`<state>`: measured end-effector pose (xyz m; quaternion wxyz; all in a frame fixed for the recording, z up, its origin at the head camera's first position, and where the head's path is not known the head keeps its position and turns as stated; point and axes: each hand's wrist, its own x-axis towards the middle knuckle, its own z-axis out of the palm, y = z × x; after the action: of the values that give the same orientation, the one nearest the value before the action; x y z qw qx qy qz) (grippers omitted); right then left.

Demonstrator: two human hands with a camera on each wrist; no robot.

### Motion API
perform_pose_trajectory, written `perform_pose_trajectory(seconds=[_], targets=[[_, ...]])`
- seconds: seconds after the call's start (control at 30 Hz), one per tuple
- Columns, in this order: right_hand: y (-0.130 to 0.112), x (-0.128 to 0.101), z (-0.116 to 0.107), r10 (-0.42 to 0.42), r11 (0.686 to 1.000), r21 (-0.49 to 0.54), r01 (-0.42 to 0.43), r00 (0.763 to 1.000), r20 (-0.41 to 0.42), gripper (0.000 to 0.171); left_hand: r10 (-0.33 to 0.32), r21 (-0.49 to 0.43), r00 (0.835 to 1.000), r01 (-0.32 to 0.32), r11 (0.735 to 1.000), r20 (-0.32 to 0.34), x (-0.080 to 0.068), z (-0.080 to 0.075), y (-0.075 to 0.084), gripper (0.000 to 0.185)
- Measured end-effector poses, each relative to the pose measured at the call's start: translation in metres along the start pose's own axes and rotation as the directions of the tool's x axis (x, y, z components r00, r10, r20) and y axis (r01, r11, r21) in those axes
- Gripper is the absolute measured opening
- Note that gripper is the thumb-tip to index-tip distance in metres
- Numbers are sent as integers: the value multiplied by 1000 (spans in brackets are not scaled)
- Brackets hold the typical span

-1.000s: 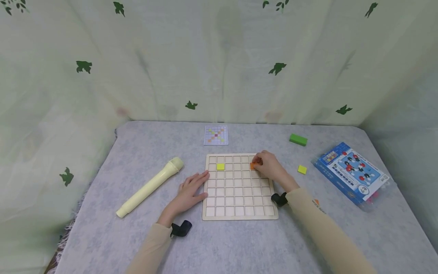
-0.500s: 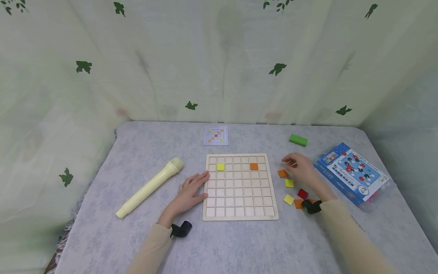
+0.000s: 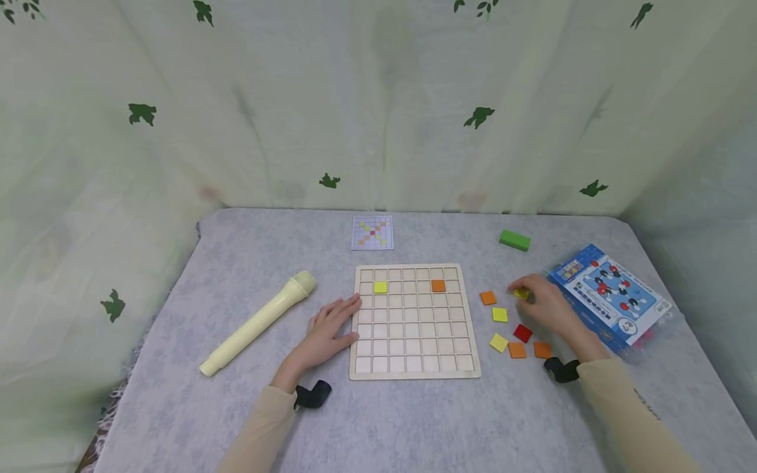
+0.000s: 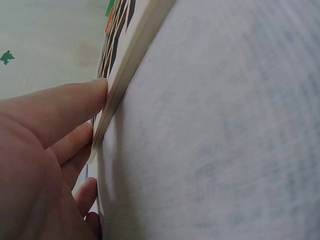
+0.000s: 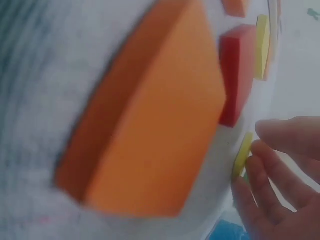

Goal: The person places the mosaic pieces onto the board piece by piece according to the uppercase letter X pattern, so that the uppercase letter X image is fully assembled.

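My left hand (image 3: 325, 335) lies at the left edge of a wooden grid board (image 3: 416, 374), its fingertips touching the rim. In the left wrist view, the thumb (image 4: 65, 105) presses the board's side. On the board lie a yellow tile (image 3: 380, 287) and an orange tile (image 3: 438, 286), each in its own square. To the right, my right hand (image 3: 547, 305) pinches another yellow tile (image 5: 242, 156) with curled fingers, low over the table. Near that hand are a red tile (image 3: 523, 333), an orange tile (image 3: 487, 298) and a yellow tile (image 3: 499, 315).
Behind the board lies a small pattern card (image 3: 372, 233). A pale yellow microphone-shaped tube (image 3: 257, 325) is on the left. At right stand a green block (image 3: 515, 240) and a blue boxed set (image 3: 609, 295). More tiles, including an orange one (image 3: 542, 349), lie beside the right wrist.
My right hand has let go of the orange tile on the board and moved right, past the loose tiles, to the far yellow tile. The left hand has stayed put.
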<state>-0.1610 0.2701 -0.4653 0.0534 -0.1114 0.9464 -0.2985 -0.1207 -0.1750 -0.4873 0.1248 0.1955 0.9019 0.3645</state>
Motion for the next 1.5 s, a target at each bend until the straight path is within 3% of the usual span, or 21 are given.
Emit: perform_pose_trajectory(seconds=[0.53,0.63,0.77,0.93,1.13,1.3,1.5], targets=[[-4,9,5,5,1000,17,-5,1000,12,26,7,-18,1000,-7,1000,-4,-1,-1,3,64],[-19,15,9,-20,998,65,19,1000,21,25,0,-12,1000,0,1000,-1,-1,-1,3,64],[-48,24,22,-124,986,115,121,992,24,23,-4,-9,1000,4,1000,4,-2,-2,2,64],[-88,40,48,-263,955,163,249,962,75,24,5,-14,1000,-5,1000,1,-2,-2,3,64],[-127,63,78,-357,929,167,332,921,157,23,0,3,1000,0,1000,3,-1,-2,3,64],[-146,76,93,-401,915,135,379,890,217,23,-22,48,1000,22,999,12,-2,0,2,64],[-153,79,101,-383,923,56,381,891,245,25,-27,79,1000,26,996,0,-3,0,3,65]])
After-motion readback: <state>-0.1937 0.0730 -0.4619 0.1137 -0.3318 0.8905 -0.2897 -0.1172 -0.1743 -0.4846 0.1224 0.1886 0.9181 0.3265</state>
